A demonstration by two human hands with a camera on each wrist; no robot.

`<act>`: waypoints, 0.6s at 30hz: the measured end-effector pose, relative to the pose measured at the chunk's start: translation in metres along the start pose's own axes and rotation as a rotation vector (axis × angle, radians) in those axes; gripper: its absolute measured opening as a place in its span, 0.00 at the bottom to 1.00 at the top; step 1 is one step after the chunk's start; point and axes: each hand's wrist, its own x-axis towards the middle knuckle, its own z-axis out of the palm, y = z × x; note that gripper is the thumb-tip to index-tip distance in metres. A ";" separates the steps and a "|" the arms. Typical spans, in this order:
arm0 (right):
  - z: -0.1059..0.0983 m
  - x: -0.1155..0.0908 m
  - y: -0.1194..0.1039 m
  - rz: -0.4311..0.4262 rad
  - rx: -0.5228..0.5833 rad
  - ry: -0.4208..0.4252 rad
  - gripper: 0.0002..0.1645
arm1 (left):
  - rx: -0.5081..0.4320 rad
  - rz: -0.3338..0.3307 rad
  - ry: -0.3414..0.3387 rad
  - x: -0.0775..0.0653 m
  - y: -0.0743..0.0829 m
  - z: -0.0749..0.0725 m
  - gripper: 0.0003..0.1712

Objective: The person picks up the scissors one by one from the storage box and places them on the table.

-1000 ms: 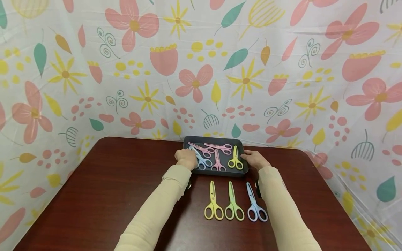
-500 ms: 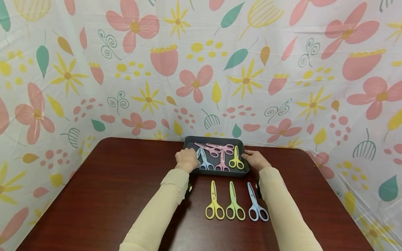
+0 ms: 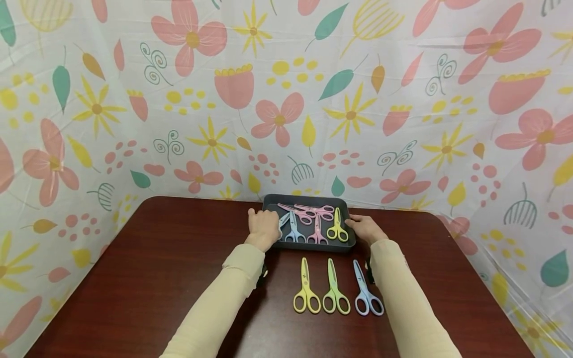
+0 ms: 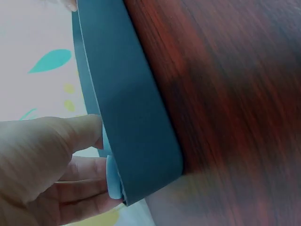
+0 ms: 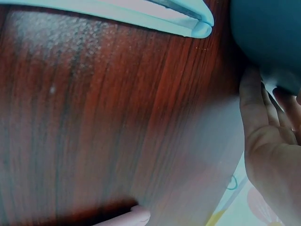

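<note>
A dark grey tray [image 3: 315, 245] stands at the back of the table, holding pink, blue and yellow scissors. At its left end my left hand [image 3: 263, 227] pinches the blue scissors [image 3: 284, 221], whose handle [image 4: 113, 178] shows between thumb and fingers in the left wrist view. A second pair of blue scissors [image 3: 293, 223] lies just to the right. My right hand [image 3: 366, 227] grips the tray's right end, with straight fingers [image 5: 253, 96] against its side in the right wrist view. The yellow scissors [image 3: 337, 227] lie nearest to that hand inside the tray.
In front of the tray, yellow scissors [image 3: 306, 288], green scissors [image 3: 332, 291] and blue scissors [image 3: 364, 293] lie in a row, blades pointing away. A pink rounded tip [image 5: 134, 217] shows low in the right wrist view. A floral cloth [image 3: 286, 74] hangs behind the table.
The blue scissors in the tray have separated into two visible pairs, and the pink ones have shifted slightly right. My left hand has turned and moved slightly left. The right hand stays at the tray.
</note>
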 end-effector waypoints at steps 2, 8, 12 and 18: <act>0.000 0.001 0.001 0.007 0.004 0.000 0.34 | 0.031 0.015 0.024 -0.003 -0.001 -0.002 0.09; 0.002 0.002 0.001 -0.005 0.036 -0.003 0.34 | 0.122 0.033 0.095 -0.015 -0.008 -0.007 0.04; 0.001 0.001 0.001 -0.005 0.055 -0.008 0.34 | 0.053 0.045 0.142 -0.023 -0.015 -0.009 0.09; 0.000 -0.001 0.003 -0.004 0.111 -0.016 0.34 | -0.144 0.102 0.264 -0.046 -0.026 -0.009 0.26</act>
